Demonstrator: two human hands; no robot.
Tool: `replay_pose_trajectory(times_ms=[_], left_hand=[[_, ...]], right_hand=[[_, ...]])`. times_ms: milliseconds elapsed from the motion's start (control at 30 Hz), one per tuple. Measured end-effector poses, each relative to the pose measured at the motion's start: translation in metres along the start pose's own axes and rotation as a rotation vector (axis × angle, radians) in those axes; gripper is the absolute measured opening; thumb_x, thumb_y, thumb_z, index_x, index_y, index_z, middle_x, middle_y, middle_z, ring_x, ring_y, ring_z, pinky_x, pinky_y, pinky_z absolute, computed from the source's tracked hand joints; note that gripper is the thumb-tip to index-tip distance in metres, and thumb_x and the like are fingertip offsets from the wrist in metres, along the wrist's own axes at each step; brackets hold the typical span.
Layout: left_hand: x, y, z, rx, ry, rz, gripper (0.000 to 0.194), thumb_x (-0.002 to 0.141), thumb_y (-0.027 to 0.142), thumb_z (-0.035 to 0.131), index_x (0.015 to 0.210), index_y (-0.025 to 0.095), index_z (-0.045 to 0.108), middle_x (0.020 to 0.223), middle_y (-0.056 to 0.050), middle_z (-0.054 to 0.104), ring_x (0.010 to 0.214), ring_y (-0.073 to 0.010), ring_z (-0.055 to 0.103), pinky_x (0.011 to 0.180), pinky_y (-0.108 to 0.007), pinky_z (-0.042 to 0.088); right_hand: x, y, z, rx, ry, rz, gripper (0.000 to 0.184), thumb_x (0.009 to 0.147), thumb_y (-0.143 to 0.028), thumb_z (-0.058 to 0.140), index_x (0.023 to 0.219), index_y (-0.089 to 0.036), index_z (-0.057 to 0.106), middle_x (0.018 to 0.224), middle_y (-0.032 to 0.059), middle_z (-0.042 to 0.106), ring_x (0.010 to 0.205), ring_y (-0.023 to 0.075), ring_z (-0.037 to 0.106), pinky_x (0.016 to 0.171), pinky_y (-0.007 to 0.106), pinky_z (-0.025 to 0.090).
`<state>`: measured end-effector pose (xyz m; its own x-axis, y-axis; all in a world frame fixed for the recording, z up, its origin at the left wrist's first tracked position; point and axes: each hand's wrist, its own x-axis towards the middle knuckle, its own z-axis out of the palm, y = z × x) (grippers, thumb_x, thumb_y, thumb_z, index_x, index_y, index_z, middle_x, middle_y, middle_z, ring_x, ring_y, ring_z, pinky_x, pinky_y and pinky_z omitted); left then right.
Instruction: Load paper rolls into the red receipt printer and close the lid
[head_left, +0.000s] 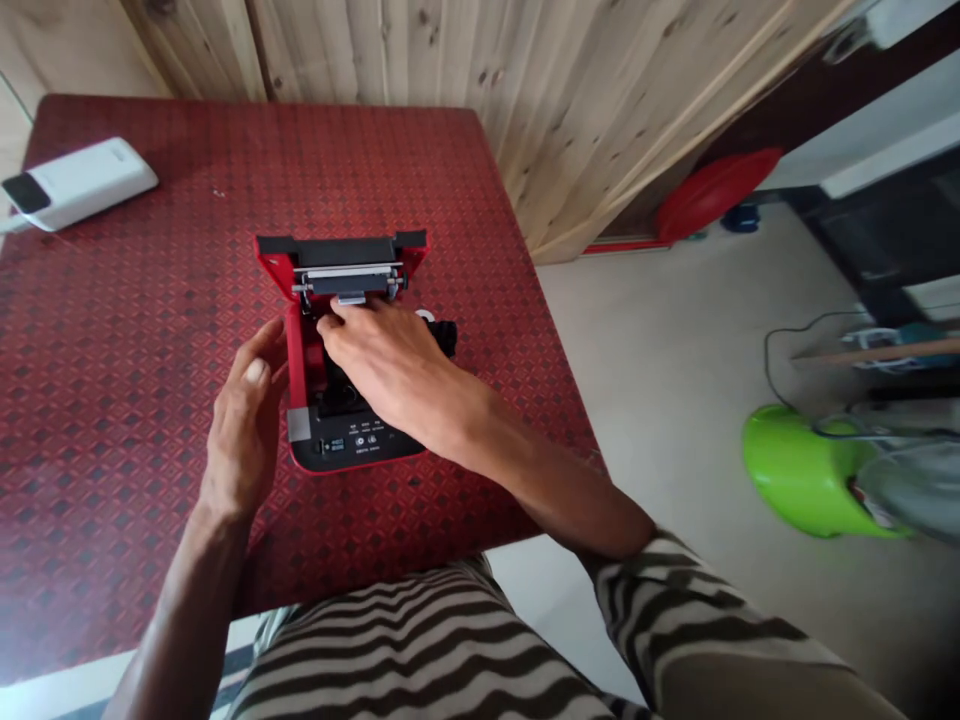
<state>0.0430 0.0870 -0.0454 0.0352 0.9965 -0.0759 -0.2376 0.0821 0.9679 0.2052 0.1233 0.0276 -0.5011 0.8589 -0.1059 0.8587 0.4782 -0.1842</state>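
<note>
A small red-and-black machine that looks like a label printer (pixel 352 448) sits on the table with its lid (pixel 345 248) raised, showing a roller and metal bars inside. My right hand (pixel 390 350) reaches over it from the right. Its fingers are bent down into the compartment near the hinge, and their tips are mostly hidden, so what they hold cannot be seen. Along the machine's left wall, my left hand (pixel 244 415) rests upright with its fingers loosely extended. Some of those fingers are behind the thumb. A black part (pixel 442 336) with a white ring shows just beyond my right wrist.
The machine stands on a red patterned table (pixel 150 400). A white power bank (pixel 86 185) with a cable lies at the far left corner. Wooden panelling (pixel 450 60) rises behind. On the floor to the right are a green stool or tub (pixel 795 470) and a red basin (pixel 712 190).
</note>
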Motion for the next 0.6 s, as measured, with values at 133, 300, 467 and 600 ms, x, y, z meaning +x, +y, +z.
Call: replay_pose_trajectory(times_ms=[133, 300, 467, 600], left_hand=[[0.012, -0.003, 0.001, -0.015, -0.053, 0.006, 0.046, 0.099, 0.049, 0.056, 0.138, 0.026, 0.066, 0.151, -0.008, 0.064, 0.148, -0.0313, 0.052, 0.119, -0.049, 0.047], [0.011, -0.011, -0.001, -0.02, -0.082, 0.004, 0.053, 0.101, 0.056, 0.049, 0.142, 0.026, 0.065, 0.149, -0.009, 0.065, 0.146, -0.0317, 0.053, 0.117, -0.047, 0.05], [0.003, -0.023, -0.005, 0.021, -0.069, 0.023, 0.066, 0.1, 0.069, 0.039, 0.148, 0.029, 0.059, 0.148, -0.008, 0.065, 0.145, -0.0332, 0.055, 0.118, -0.052, 0.048], [-0.001, -0.03, -0.007, 0.075, -0.059, 0.069, 0.071, 0.098, 0.074, 0.037, 0.148, 0.028, 0.059, 0.148, -0.009, 0.065, 0.147, -0.0334, 0.052, 0.124, -0.052, 0.043]], right_hand=[[0.006, -0.006, 0.009, -0.044, 0.052, -0.002, 0.038, 0.104, -0.004, 0.038, 0.116, -0.01, 0.073, 0.129, 0.0214, 0.07, 0.106, 0.0312, 0.073, 0.085, 0.044, 0.059], [0.005, -0.001, 0.014, -0.028, 0.053, -0.016, 0.036, 0.105, -0.006, 0.04, 0.11, -0.013, 0.074, 0.113, 0.0187, 0.075, 0.105, 0.0313, 0.072, 0.085, 0.045, 0.057], [0.003, 0.007, 0.008, 0.015, 0.021, -0.057, 0.033, 0.102, -0.004, 0.042, 0.111, -0.014, 0.072, 0.107, 0.0166, 0.077, 0.101, 0.0268, 0.072, 0.086, 0.04, 0.057], [-0.005, 0.01, 0.003, 0.028, 0.055, -0.063, 0.03, 0.101, -0.008, 0.046, 0.118, -0.012, 0.071, 0.11, 0.0178, 0.077, 0.103, 0.0272, 0.072, 0.085, 0.04, 0.057]])
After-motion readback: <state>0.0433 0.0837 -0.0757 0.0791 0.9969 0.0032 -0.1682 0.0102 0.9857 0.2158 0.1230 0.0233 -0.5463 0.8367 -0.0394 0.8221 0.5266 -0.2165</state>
